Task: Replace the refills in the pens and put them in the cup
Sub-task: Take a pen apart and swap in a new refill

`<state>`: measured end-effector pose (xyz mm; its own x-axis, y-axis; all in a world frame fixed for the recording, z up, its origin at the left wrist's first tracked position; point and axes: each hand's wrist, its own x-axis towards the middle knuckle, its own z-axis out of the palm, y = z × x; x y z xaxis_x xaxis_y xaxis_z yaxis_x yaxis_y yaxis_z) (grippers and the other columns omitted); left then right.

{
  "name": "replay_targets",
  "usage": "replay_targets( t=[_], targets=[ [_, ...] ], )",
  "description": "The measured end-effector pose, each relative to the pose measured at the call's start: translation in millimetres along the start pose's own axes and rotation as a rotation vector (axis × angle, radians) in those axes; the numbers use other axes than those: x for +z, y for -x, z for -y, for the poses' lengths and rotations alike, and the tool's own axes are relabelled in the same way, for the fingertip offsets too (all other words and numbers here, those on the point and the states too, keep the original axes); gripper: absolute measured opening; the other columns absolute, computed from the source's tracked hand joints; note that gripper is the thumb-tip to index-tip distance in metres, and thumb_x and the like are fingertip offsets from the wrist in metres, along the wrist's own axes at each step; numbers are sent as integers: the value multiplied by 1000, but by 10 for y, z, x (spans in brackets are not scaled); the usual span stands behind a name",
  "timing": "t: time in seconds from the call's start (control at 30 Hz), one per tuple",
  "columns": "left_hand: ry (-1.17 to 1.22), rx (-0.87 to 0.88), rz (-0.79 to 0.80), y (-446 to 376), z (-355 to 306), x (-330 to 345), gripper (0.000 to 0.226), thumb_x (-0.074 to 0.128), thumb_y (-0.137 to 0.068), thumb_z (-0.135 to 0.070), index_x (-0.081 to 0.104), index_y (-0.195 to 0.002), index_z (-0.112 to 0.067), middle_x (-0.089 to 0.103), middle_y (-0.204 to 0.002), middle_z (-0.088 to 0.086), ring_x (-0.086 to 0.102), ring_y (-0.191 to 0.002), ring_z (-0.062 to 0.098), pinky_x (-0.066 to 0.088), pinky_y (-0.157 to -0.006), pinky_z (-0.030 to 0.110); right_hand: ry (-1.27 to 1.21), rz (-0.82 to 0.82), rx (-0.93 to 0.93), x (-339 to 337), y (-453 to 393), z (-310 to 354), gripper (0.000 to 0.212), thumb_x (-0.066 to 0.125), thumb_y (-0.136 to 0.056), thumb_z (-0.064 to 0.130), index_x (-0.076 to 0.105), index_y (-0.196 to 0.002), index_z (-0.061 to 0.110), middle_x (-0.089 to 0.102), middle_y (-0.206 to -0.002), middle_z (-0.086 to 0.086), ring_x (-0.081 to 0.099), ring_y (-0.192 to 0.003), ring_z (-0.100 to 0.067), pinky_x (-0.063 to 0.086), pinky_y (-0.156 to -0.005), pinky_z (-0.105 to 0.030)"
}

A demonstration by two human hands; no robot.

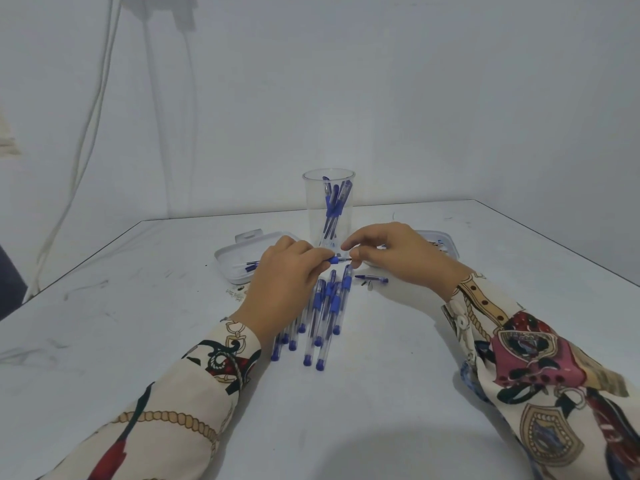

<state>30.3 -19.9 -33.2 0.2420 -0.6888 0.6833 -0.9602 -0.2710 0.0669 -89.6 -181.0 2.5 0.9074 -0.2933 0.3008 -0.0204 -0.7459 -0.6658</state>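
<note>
A big white table (145, 341) fills the room in front of me. It has gray scuff marks on it. Behind it is a plain, pale wall (415, 98). White cords (100, 98) hang down the wall on the left. The light is soft.

You can read no text, label, brand, number or sign here; the small printed scrap (236, 293) on the table (381, 393) is too blurred to make out.
</note>
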Motion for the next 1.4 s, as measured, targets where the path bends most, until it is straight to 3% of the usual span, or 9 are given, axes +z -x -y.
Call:
replay_targets(
  t=[0.1,0.17,0.33,0.5,0.6,0.7,0.83,1.17,1.4],
  targets=[
    [-2,-4,-3,1,7,12,21,56,-91,-20,67,-109,-17,68,-89,3,52,-83,25,40,-70,36,-6,14,34,-18,-1,-7,18,50,-98,26,66,-104,31,74,-82,11,58,-101,5,39,-90,-19],
    [-6,-28,0,6,8,13,22,55,-92,-21,67,-110,-17,68,-91,3,52,-85,24,40,-72,36,31,9,76,-67,6,-25,14,55,-95,25,67,-98,31,73,-83,9,61,-98,-1,43,-91,-25],
    [3,-61,11,8,20,20,23,53,-93,-22,66,-111,-18,68,-93,2,51,-88,23,42,-75,37,250,141,183,-111,47,-69,2,75,-78,28,75,-80,28,70,-70,9,63,-74,-5,45,-67,-23],
    [-5,-73,21,18,18,12,25,51,-94,-23,65,-114,-19,68,-96,2,50,-91,23,41,-78,36,349,176,209,-44,23,-86,8,77,-76,26,75,-83,27,66,-77,16,61,-77,-3,46,-70,-23],
    [-10,-92,35,13,12,13,27,48,-95,-25,63,-117,-20,67,-101,1,49,-95,21,39,-80,34,223,118,199,-37,26,-71,3,75,-78,21,73,-79,23,70,-75,7,63,-69,-7,47,-68,-22],
    [-12,-107,30,12,10,6,27,47,-96,-26,63,-118,-22,67,-103,-1,48,-96,20,38,-81,33,-33,-60,241,-40,3,-72,6,75,-77,15,71,-78,19,73,-77,-1,67,-74,-14,52,-73,-25],
    [-16,-123,27,21,8,-6,28,47,-96,-26,62,-119,-22,66,-105,-1,48,-97,20,37,-82,33,-398,-57,284,-34,-1,-73,4,72,-82,8,70,-81,11,74,-76,-6,60,-64,-9,44,-53,-13],
    [-15,-68,-20,16,22,13,20,56,-92,-20,67,-109,-18,68,-89,2,51,-85,24,43,-71,39,-471,-26,259,18,-24,-105,6,67,-85,6,69,-87,11,74,-84,-8,57,-62,-4,39,-59,-18],
    [-30,-21,-29,12,9,20,20,57,-91,-20,67,-107,-17,68,-86,3,52,-82,24,40,-67,35,-460,-7,239,84,-31,-87,9,69,-83,6,70,-93,7,74,-85,-8,58,-64,-7,39,-61,-23]
  ],
)
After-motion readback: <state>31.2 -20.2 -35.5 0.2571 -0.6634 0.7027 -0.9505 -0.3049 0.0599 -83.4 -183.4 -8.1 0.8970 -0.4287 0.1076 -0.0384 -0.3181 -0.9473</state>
